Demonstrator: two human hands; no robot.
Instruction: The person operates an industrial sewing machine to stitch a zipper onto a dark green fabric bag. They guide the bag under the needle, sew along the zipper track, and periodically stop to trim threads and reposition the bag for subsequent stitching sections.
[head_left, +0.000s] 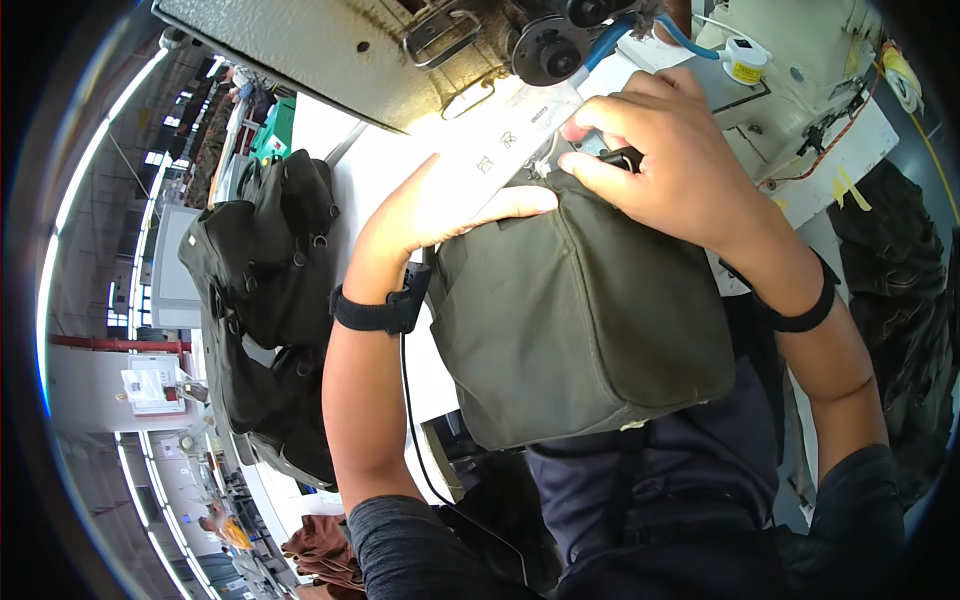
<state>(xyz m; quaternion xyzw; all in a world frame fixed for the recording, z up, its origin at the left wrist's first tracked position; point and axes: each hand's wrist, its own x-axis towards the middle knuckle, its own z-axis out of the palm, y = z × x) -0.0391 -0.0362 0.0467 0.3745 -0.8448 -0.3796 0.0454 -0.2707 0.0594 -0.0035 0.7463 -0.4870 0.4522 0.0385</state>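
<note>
Head view, boxy fabric bag (590, 320), curled right hand (668, 155)

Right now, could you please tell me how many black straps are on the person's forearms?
2: one strap around the left forearm, another strap around the right forearm.

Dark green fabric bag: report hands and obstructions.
Left hand on bag, fingertips hidden. Right hand at bag's far end, small black object in grasp. Beige metal machine beyond.
</note>
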